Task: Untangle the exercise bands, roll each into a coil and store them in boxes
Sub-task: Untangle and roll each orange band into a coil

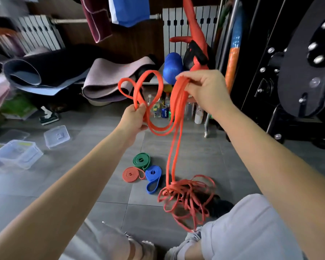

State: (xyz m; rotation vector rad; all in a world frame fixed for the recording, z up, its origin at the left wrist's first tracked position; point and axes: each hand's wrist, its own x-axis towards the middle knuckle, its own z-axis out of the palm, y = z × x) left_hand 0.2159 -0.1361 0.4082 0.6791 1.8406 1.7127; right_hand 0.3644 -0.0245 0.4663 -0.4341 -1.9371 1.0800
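The floor (pixel 101 186) is laid with large grey tiles that have a dull sheen. White ribbed radiators (pixel 38 32) line the far wall. Below them lie loosely rolled yoga mats (pixel 109 81), a blue foam roller (pixel 172 67) and a cluster of bottles (pixel 158 107). A black gym machine (pixel 298 76) stands at the right.

On the floor at the left sit clear plastic boxes (pixel 17 153) and, near them, a flat clear lid (pixel 57 136). What the boxes hold cannot be made out.

The person holds a thin, flat orange band (pixel 179 94) in the air. The left hand (pixel 134 119) grips looped strands that arch above it. The right hand (pixel 201 87) is raised higher and pinches a bunch of strands. From that hand two lengths hang down to an orange tangle (pixel 186 192) on the tiles beside the right knee.

Near the tangle lie a green coil (pixel 141 160), a small red coil (pixel 131 174) and a wider blue coil (pixel 153 175) with a loose loop trailing. The three coils lie close together.
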